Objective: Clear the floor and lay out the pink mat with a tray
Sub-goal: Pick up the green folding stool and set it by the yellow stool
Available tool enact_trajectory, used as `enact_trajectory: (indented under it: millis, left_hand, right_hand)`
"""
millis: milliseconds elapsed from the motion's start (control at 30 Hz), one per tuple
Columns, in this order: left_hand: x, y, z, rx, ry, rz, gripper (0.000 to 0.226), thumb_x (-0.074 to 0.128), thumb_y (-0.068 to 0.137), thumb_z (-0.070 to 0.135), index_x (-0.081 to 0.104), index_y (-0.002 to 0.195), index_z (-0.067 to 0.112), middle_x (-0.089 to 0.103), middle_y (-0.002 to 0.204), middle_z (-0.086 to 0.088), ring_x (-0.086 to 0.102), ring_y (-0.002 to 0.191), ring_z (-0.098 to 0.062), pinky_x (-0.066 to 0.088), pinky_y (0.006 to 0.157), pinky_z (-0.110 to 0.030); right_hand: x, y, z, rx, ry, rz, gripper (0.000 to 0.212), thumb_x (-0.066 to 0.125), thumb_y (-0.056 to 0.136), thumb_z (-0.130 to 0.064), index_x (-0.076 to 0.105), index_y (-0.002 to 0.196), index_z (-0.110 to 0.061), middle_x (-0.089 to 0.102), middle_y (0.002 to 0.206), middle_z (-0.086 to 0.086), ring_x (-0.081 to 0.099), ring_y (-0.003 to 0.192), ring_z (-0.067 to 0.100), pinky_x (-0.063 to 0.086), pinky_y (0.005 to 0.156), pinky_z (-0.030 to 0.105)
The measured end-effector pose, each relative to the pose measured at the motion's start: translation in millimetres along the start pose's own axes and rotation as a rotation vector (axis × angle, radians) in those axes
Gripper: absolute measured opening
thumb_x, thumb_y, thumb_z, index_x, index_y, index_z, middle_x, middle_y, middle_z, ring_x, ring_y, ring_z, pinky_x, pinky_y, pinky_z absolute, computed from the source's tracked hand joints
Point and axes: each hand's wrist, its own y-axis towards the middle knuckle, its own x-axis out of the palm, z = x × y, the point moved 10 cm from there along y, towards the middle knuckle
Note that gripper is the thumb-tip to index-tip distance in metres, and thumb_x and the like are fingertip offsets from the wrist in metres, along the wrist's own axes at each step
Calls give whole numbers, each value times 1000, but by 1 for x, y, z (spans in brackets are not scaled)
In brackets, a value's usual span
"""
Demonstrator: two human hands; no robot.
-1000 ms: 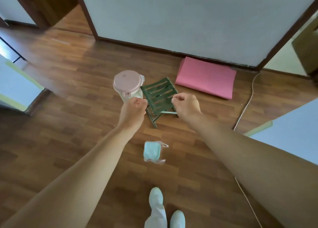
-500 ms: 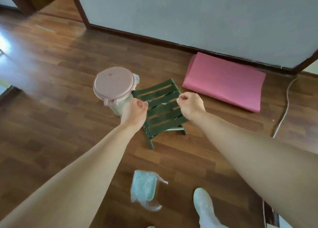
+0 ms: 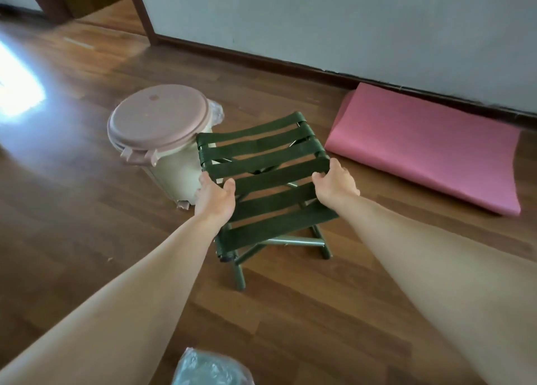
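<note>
Pink mat (image 3: pixel 421 149): folded, lying at right of frame against the skirting; not yet laid out.
Tray: none in view.
Green folding stool (image 3: pixel 261 163): centre frame, unfolded, just left of the mat.
Left hand (image 3: pixel 215 200): thumb over the seat's left edge, fingers apparently wrapped beneath.
Right hand (image 3: pixel 334 184): fingers curled over the seat's right edge.
Pink-lidded bin (image 3: pixel 158 123): close against the stool's left side.
Plastic-wrapped item (image 3: pixel 209 368): bottom edge.
Progress: early; stool, bin and wrapped item all to clear.
</note>
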Motion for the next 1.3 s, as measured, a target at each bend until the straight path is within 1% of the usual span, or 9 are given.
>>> enact_trajectory:
  millis: [67, 167, 300, 433, 633, 800, 933, 1100, 1300]
  left_hand:
    - [-3, 6, -5, -9, -53, 36, 49, 36, 100, 33, 22, 145, 20, 43, 140, -12, 49, 118, -33, 42, 88, -40]
    - [-12, 5, 2, -7, -75, 113, 37, 34, 100, 27, 34, 136, 18, 53, 126, -14, 53, 106, -34, 45, 90, -43]
    - [-13, -13, 37, 34, -28, 102, 47, 37, 99, 26, 25, 142, 14, 49, 131, -17, 50, 116, -38, 41, 100, -52]
    - [-33, -45, 81, 46, 9, 133, 50, 38, 99, 23, 20, 145, 12, 47, 131, -18, 52, 113, -38, 41, 91, -43]
    - [-109, -99, 140, 54, 50, 101, 51, 36, 99, 25, 18, 146, 16, 42, 135, -17, 47, 119, -38, 40, 99, -56]
    - [-172, -154, 190, 72, 80, 87, 50, 35, 99, 25, 19, 146, 16, 42, 136, -17, 40, 126, -35, 38, 102, -53]
    - [-233, -199, 226, 33, 77, 112, 48, 33, 99, 24, 22, 144, 16, 46, 133, -17, 50, 115, -37, 43, 97, -51]
    - [-332, -256, 245, -6, 12, 155, 45, 39, 98, 30, 28, 140, 19, 51, 125, -13, 54, 105, -33, 45, 94, -48]
    - [-448, -315, 245, -34, -41, 250, 57, 56, 90, 42, 34, 137, 17, 56, 122, -7, 54, 107, -29, 44, 88, -40]
  right_hand:
    - [1, 6, 10, 67, 34, -1, 40, 36, 97, -36, 40, 130, -14, 55, 119, 11, 55, 104, 30, 47, 84, 40]
    - [-7, 8, 4, 50, -7, 47, 33, 32, 100, -33, 50, 115, -10, 57, 106, 10, 52, 86, 26, 38, 62, 32]
    - [-24, -12, -37, -83, -151, 114, 32, 31, 100, -32, 49, 114, -10, 56, 109, 13, 52, 101, 31, 39, 78, 41]
    - [-51, -46, -83, -171, -230, 110, 26, 36, 99, -27, 50, 114, -11, 56, 111, 14, 50, 105, 32, 39, 85, 41]
    - [-138, -97, -114, -84, -172, 91, 27, 36, 99, -24, 50, 117, -8, 57, 113, 13, 52, 106, 32, 43, 89, 42]
    - [-202, -152, -156, 2, -133, -4, 28, 51, 90, -8, 52, 117, -3, 60, 112, 14, 57, 103, 31, 47, 92, 44]
    - [-248, -206, -211, -24, -169, -20, 38, 59, 79, -2, 51, 117, -3, 58, 111, 15, 56, 103, 33, 47, 93, 44]
    - [-297, -275, -280, -84, -125, -25, 17, 41, 94, -19, 46, 106, -7, 59, 108, 13, 56, 100, 33, 46, 90, 45]
    - [-310, -358, -357, -188, -111, -100, 42, 37, 95, -51, 53, 96, -11, 54, 79, 2, 51, 71, 23, 36, 57, 32]
